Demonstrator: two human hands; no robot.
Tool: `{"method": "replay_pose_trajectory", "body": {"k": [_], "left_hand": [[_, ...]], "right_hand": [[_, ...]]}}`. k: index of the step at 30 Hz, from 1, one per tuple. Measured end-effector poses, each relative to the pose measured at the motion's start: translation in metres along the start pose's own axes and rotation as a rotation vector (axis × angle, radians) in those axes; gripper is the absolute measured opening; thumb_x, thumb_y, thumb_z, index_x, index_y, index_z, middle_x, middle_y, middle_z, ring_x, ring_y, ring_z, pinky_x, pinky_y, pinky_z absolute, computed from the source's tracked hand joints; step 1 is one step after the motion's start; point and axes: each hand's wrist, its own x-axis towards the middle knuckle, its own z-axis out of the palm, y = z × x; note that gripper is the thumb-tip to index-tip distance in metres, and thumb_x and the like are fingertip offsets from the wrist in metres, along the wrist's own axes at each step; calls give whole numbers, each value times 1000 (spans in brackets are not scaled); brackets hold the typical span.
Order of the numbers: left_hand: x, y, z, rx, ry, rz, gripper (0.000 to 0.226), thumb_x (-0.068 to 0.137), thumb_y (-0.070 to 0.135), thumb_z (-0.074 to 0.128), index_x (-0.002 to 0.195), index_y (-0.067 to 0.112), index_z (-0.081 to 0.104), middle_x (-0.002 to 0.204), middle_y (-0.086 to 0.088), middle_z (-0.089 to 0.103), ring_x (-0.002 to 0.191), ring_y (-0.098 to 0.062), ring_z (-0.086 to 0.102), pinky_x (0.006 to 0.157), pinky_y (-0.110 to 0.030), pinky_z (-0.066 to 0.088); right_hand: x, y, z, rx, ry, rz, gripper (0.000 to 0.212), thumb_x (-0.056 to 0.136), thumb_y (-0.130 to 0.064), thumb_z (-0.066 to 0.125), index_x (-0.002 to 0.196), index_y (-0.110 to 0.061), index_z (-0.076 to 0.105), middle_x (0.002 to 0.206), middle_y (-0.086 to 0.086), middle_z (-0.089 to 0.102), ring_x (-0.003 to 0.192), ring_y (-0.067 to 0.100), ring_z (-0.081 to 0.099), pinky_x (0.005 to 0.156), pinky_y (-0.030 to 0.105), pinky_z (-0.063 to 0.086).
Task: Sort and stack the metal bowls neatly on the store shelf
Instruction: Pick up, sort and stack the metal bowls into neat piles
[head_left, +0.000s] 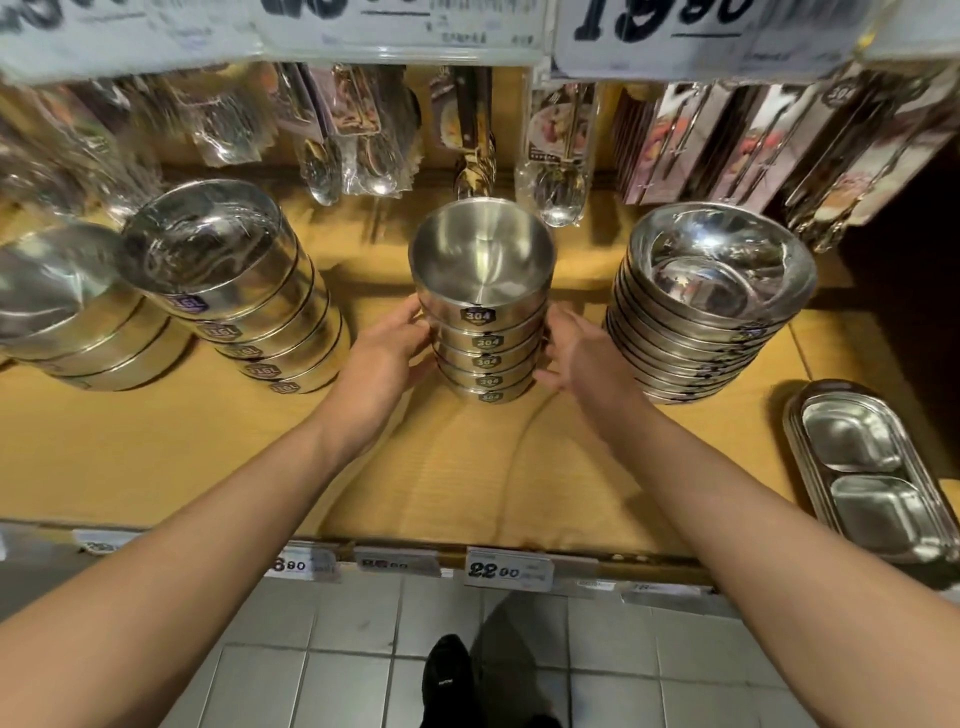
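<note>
A stack of several small steel bowls with "304" labels (483, 332) stands upright in the middle of the wooden shelf (208, 457). My left hand (384, 353) presses against the stack's left side and my right hand (576, 353) against its right side, fingers curved around the lower bowls. Left of it leans a taller stack of wider bowls (244, 291), with another tilted stack (72, 312) at the far left. A stack of shallow flared bowls (701, 312) stands to the right.
Divided steel trays (872, 473) lie at the shelf's right front. Packaged spoons and cutlery (363, 130) hang behind the bowls. Price tags (506, 570) line the shelf's front edge. Tiled floor and a black shoe (447, 675) show below.
</note>
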Motion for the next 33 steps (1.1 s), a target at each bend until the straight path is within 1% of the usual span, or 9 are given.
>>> {"method": "replay_pose_trajectory", "body": {"k": [2,4,9,17,20,22,25,29,33], "left_hand": [[0,0,-1,-8,0,-1,39,104,8,37,133,18,61,110,11,71,97,4,63,74,-11,51],[1,0,-1,-19,4,-3,40,105,7,37,138,15,58,113,8,70,96,4,63,73,-12,52],[2,-1,-1,-22,-13,15,41,106,8,36,138,17,59,122,5,71,108,-2,64,85,-18,55],[1,6,-6,41,-31,-18,41,106,9,34,137,19,59,124,11,69,113,3,60,86,-20,56],[2,15,-10,69,56,12,34,106,14,37,128,14,62,129,-1,66,126,-15,56,96,-35,52],[2,23,-10,52,91,20,32,107,25,40,123,15,66,129,-6,66,125,-20,59,99,-39,53],[3,32,-7,16,88,16,39,108,42,36,113,21,69,117,2,71,113,-12,65,87,-33,56],[5,35,-4,29,78,10,41,106,51,35,115,29,68,114,11,73,106,0,66,78,-23,54],[7,34,-5,63,87,7,45,105,53,36,127,26,65,122,9,70,114,-5,63,77,-22,53]], "right_hand": [[0,0,1,-20,4,-14,27,107,-35,44,129,-33,60,91,-33,57,90,-6,56,84,26,51],[2,2,2,-41,-1,-24,21,106,-38,42,110,-44,62,97,-31,57,95,-3,55,86,26,49],[6,9,4,-87,14,-57,31,103,-43,41,84,-39,65,97,-21,62,94,2,56,94,34,50],[0,2,4,-73,-22,-82,27,106,-39,40,99,-40,66,103,-25,62,99,-4,55,88,27,48],[-6,-10,5,-50,46,-149,34,107,-32,40,123,-13,63,119,-2,67,111,12,61,102,45,50],[-8,-19,5,-39,53,-210,34,108,-31,38,114,-5,59,114,5,68,108,7,58,98,51,49],[-5,-23,3,-61,5,-258,17,106,-39,34,104,-34,50,103,-26,62,101,-10,56,94,38,49],[-9,-31,5,-109,-20,-217,50,105,-46,32,73,-68,63,72,-44,63,89,1,61,81,30,50],[-11,-35,5,-113,-50,-221,55,105,-48,34,63,-75,58,65,-49,58,74,-23,61,71,20,50]]}}
